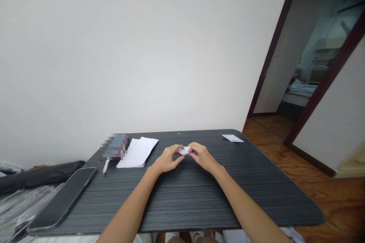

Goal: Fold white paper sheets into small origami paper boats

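Note:
A small piece of folded white paper (184, 150) is held between my two hands, over the middle of the dark table (194, 197). My left hand (168, 158) pinches its left end between thumb and fingers. On the other side, my right hand (202, 155) grips the right end in the same way. The fingertips hide both ends of the paper, so only its middle shows.
To the left lie white sheets (139, 152), beside a blurred-out device (114, 146) with a white plug or stick (105, 166). A phone (65, 197) rests at the left edge. Another folded paper (232, 138) lies at the back right. A white wall (171, 53) stands behind.

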A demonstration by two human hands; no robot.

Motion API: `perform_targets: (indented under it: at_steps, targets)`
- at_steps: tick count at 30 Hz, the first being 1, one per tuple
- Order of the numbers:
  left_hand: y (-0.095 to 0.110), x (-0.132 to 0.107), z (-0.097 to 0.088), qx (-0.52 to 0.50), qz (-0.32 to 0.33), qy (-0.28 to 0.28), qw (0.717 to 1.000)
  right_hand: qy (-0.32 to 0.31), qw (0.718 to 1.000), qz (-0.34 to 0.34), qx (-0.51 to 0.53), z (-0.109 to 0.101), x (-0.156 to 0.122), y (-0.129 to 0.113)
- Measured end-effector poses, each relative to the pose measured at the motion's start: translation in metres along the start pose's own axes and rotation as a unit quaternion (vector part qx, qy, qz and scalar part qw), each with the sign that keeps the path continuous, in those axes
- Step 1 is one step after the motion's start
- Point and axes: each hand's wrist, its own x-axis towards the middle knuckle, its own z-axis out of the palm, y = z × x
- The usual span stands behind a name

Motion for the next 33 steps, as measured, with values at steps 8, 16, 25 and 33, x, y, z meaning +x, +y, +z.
perform_targets:
  at_steps: [8,16,25,33]
  targets:
    - [-0.009,0.0,-0.001,-0.014,0.006,0.032,0.999,0.013,0.999,0.002,0.04,0.0,0.001,0.001]
    - [-0.004,0.003,-0.005,0.011,0.05,0.052,0.997,0.027,0.998,-0.022,0.049,-0.002,0.002,-0.002]
    - [-0.003,0.005,0.0,-0.081,-0.047,0.084,0.992,0.048,0.977,0.116,0.171,0.004,0.004,0.002]
    - [-0.001,0.01,0.003,-0.214,-0.134,0.104,0.962,0.094,0.948,0.169,0.254,0.013,0.005,0.003]
